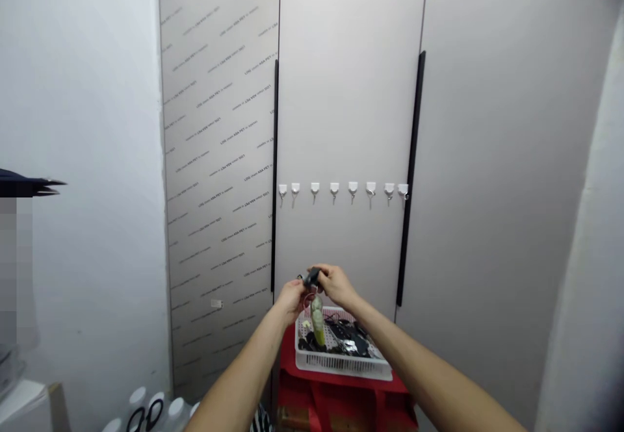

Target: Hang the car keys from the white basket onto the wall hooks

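Forearms (424, 366) extended, I monitor left hand (291, 297) and right hand (337, 284) pinched around a small black item (312, 277), presumably so the charm (317, 319) below them hangs free.

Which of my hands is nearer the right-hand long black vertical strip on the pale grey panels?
Your right. The right hand is to the left of the strip, roughly level with its lower end; the left hand is farther left, beyond the right hand.
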`<act>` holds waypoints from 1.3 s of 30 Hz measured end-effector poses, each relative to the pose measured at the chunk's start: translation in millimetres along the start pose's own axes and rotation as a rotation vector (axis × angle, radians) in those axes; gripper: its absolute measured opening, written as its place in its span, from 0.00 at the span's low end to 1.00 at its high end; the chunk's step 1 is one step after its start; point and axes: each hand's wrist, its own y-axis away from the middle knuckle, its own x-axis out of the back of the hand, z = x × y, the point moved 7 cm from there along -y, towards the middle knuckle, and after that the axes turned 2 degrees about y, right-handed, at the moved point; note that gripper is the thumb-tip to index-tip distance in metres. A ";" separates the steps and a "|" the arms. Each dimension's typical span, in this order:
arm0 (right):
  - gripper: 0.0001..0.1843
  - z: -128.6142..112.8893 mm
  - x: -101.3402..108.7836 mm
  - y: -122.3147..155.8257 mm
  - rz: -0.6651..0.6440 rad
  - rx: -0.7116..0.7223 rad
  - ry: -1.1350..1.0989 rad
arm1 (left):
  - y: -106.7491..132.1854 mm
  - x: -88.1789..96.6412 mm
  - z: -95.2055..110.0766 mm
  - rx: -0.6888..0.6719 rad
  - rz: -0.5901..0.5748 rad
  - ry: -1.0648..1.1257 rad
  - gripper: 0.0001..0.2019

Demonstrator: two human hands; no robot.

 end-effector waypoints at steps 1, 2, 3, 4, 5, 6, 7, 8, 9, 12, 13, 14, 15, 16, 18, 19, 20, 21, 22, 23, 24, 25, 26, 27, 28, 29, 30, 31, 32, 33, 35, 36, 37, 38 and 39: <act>0.14 1.8 3.4 -7.0 0.022 -0.055 0.001 | 0.0 -2.8 2.6 0.010 -0.027 0.006 0.11; 0.15 2.0 6.8 -14.2 0.053 -0.092 0.024 | -0.3 -5.2 5.9 0.017 -0.043 0.006 0.11; 0.16 0.9 9.9 -21.5 0.088 -0.115 0.059 | -0.9 -7.1 9.9 0.022 -0.045 -0.008 0.11; 0.17 -1.0 12.5 -28.8 0.123 -0.131 0.093 | -1.9 -7.9 15.2 0.015 -0.026 -0.038 0.11; 0.17 -3.2 14.0 -35.9 0.147 -0.145 0.123 | -3.2 -7.8 22.2 -0.008 0.012 -0.080 0.11; 0.18 -5.6 14.9 -42.9 0.164 -0.157 0.149 | -4.7 -7.3 30.5 -0.043 0.057 -0.127 0.10; 0.18 -8.3 16.0 -49.7 0.180 -0.163 0.171 | -6.3 -7.1 39.5 -0.084 0.098 -0.170 0.10; 0.19 -11.4 17.7 -56.1 0.199 -0.162 0.189 | -8.3 -7.7 48.6 -0.128 0.127 -0.202 0.10; 0.19 -14.9 20.6 -62.2 0.225 -0.153 0.212 | -10.7 -9.2 57.1 -0.168 0.137 -0.226 0.11; 0.18 -26.0 34.2 -78.5 0.320 -0.125 0.327 | -21.8 -15.8 77.0 -0.255 0.100 -0.287 0.13; 0.18 -29.7 38.8 -83.6 0.346 -0.116 0.376 | -26.2 -17.0 82.4 -0.280 0.093 -0.309 0.13; 0.18 -33.4 42.6 -88.7 0.366 -0.106 0.427 | -30.7 -17.3 87.3 -0.302 0.093 -0.327 0.12; 0.18 -37.0 45.0 -94.0 0.376 -0.097 0.472 | -35.1 -16.8 91.8 -0.321 0.100 -0.339 0.12; 0.18 -40.4 45.9 -99.6 0.374 -0.087 0.504 | -39.3 -15.6 96.0 -0.335 0.112 -0.343 0.12; 0.18 -47.8 43.4 -111.0 0.362 -0.055 0.550 | -46.2 -11.8 104.0 -0.352 0.134 -0.345 0.11; 0.19 -52.4 40.3 -116.8 0.353 -0.029 0.569 | -48.8 -9.2 108.0 -0.355 0.145 -0.342 0.11; 0.19 -57.7 36.0 -122.5 0.340 0.006 0.586 | -51.0 -6.4 112.0 -0.357 0.151 -0.336 0.11; 0.19 -63.1 31.1 -128.1 0.324 0.042 0.601 | -52.8 -3.3 116.0 -0.357 0.154 -0.329 0.11; 0.19 -68.2 25.8 -133.6 0.303 0.073 0.615 | -54.4 0.1 120.1 -0.358 0.156 -0.322 0.10; 0.19 -72.6 20.7 -138.8 0.282 0.096 0.626 | -55.9 3.8 124.2 -0.361 0.158 -0.316 0.10; 0.19 -76.3 16.2 -143.7 0.263 0.108 0.635 | -57.4 7.8 128.2 -0.366 0.163 -0.314 0.10; 0.19 -79.0 12.5 -148.3 0.249 0.109 0.645 | -59.1 11.8 132.0 -0.373 0.169 -0.313 0.10; 0.19 -80.6 9.9 -152.6 0.241 0.100 0.656 | -61.0 15.8 135.3 -0.378 0.177 -0.313 0.10; 0.18 -81.3 8.1 -156.5 0.238 0.083 0.668 | -63.2 19.6 137.7 -0.379 0.185 -0.312 0.10; 0.18 -80.9 6.8 -160.0 0.238 0.059 0.679 | -65.7 22.9 139.1 -0.375 0.189 -0.310 0.10; 0.18 -79.6 5.8 -163.1 0.236 0.032 0.688 | -68.2 25.8 139.6 -0.368 0.191 -0.307 0.11; 0.18 -77.5 4.7 -165.9 0.230 0.005 0.694 | -70.5 28.3 139.4 -0.359 0.194 -0.305 0.11; 0.18 -74.8 3.2 -168.2 0.217 -0.020 0.697 | -72.7 30.4 138.5 -0.349 0.196 -0.305 0.11; 0.17 -71.7 1.4 -170.1 0.199 -0.043 0.698 | -74.5 32.2 137.3 -0.340 0.199 -0.307 0.11; 0.17 -68.6 -0.8 -171.5 0.178 -0.063 0.697 | -76.1 33.6 135.8 -0.332 0.201 -0.310 0.11; 0.16 -63.5 -4.7 -172.6 0.150 -0.089 0.698 | -78.6 35.9 132.5 -0.318 0.206 -0.312 0.11; 0.16 -62.2 -5.9 -172.4 0.150 -0.092 0.700 | -79.7 36.6 131.1 -0.313 0.208 -0.312 0.11; 0.16 -61.6 -6.7 -171.9 0.158 -0.089 0.704 | -80.7 37.1 130.0 -0.309 0.209 -0.312 0.11; 0.17 -61.5 -7.2 -171.2 0.168 -0.083 0.709 | -81.6 37.3 129.1 -0.307 0.209 -0.312 0.10; 0.17 -61.6 -7.6 -170.6 0.176 -0.076 0.713 | -82.5 37.2 128.4 -0.304 0.208 -0.312 0.10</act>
